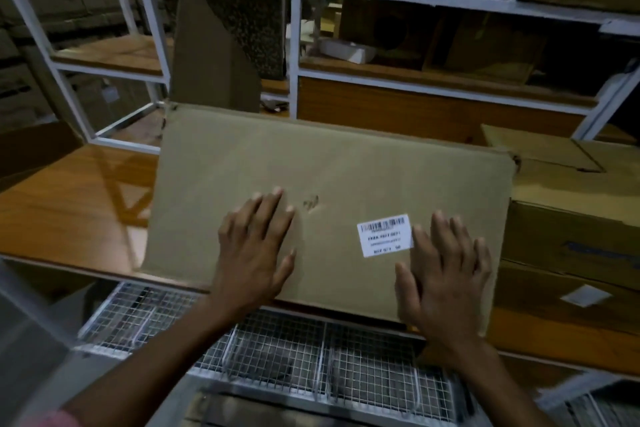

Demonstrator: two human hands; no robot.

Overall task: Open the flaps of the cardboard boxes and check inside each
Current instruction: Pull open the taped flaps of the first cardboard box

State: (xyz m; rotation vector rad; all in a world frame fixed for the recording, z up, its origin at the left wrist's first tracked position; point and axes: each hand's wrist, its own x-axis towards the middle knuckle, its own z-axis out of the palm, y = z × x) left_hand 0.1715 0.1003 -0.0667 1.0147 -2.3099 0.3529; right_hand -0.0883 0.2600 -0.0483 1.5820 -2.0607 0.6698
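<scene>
Both hands flat on box [329, 184] top, palms down, fingers spread, nothing pinched. Left hand [258, 246] mid-panel, right hand [446, 270] just beside label [385, 235]. Box sits on wooden shelf [69, 204], front edge overhanging wire rack [277, 350]; 2nd box [571, 218] touching on right. Flaps closed, no seam visible from here. Step: prob. positioning/steadying before opening. Next: find flap edge, get fingertips under, lift w/o pushing box off shelf.

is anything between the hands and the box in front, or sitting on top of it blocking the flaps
Nothing visible does. The left hand and right hand lie flat and open on the cardboard box; its top carries only a white barcode label. A second box sits beside it on the right.
</scene>
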